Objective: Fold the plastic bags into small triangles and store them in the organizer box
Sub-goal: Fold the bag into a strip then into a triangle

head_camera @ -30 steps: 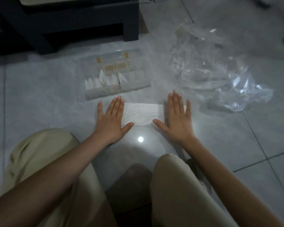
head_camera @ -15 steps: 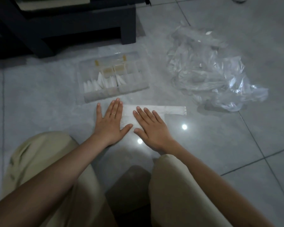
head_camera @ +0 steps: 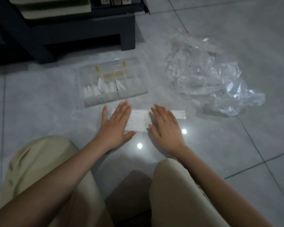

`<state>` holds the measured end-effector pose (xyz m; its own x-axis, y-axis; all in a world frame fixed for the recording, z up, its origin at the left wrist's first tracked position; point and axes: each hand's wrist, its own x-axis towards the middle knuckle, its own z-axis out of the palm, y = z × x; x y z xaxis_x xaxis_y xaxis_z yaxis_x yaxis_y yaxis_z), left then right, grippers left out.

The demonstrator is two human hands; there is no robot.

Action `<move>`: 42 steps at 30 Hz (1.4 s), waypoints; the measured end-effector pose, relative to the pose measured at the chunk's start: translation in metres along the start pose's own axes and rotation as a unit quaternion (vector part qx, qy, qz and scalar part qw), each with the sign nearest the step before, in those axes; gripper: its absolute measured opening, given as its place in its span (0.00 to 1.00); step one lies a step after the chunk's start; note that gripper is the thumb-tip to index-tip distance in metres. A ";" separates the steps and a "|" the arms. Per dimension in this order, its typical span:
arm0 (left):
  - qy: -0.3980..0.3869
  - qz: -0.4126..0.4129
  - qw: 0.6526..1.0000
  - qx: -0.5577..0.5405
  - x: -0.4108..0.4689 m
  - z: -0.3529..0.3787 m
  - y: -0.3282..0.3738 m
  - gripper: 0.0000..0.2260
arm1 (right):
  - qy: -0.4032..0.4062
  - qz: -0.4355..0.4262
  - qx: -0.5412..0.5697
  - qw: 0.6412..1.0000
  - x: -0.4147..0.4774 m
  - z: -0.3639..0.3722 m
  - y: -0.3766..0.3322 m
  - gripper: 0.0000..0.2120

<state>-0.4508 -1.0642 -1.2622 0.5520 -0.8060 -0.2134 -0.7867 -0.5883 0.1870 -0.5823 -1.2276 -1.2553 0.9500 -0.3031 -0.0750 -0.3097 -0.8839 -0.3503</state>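
Left hand (head_camera: 115, 123), right hand (head_camera: 166, 126) pressing flat on folded bag (head_camera: 138, 119); I judge it light, limp, slippery, so pinch its 3 o'clock corner.

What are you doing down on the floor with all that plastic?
A person is sitting on the tiled floor, folding plastic bags. Both hands lie flat on one bag that is already folded into a long strip: the left hand presses its left end and the right hand presses nearer the middle. Just beyond the strip, the clear organizer box holds several finished white triangles. A crumpled pile of unfolded bags waits on the right.
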 end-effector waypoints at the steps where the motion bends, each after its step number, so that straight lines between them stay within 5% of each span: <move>1: 0.013 0.033 0.999 0.011 0.001 0.000 0.002 0.36 | -0.019 -0.016 -0.008 1.000 0.005 0.005 -0.003 0.31; 9: -0.049 -0.006 0.998 0.037 0.000 0.025 -0.001 0.42 | -0.074 -0.023 -0.069 0.995 0.020 0.037 0.000 0.37; 20: -0.137 -0.027 0.990 0.022 -0.004 0.010 -0.009 0.39 | -0.047 0.154 -0.041 0.986 -0.011 0.012 0.049 0.40; 22: -0.064 0.013 0.998 0.001 -0.003 0.001 -0.009 0.38 | 0.001 0.137 -0.015 0.990 -0.009 0.005 0.043 0.37; 25: 0.082 0.139 0.987 0.013 0.005 -0.005 -0.008 0.16 | 0.068 0.029 0.063 0.995 -0.004 -0.002 0.030 0.21; 28: 0.094 0.178 0.979 -0.016 0.008 -0.001 -0.004 0.05 | 0.065 -0.064 0.044 0.995 0.000 0.005 0.023 0.13; 36: 0.112 0.153 0.981 -0.036 0.009 0.008 0.000 0.07 | 0.023 -0.068 0.026 0.997 0.002 0.016 0.018 0.23; 42: 0.102 0.001 0.965 -0.240 0.005 0.000 0.000 0.08 | 0.068 -0.033 0.043 0.996 0.008 0.018 0.017 0.06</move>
<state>-0.4480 -1.0686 -1.2632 0.6320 -0.7745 -0.0280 -0.5968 -0.5094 0.6199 -0.5791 -1.2393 -1.2787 0.9520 -0.2965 0.0758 -0.2373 -0.8717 -0.4288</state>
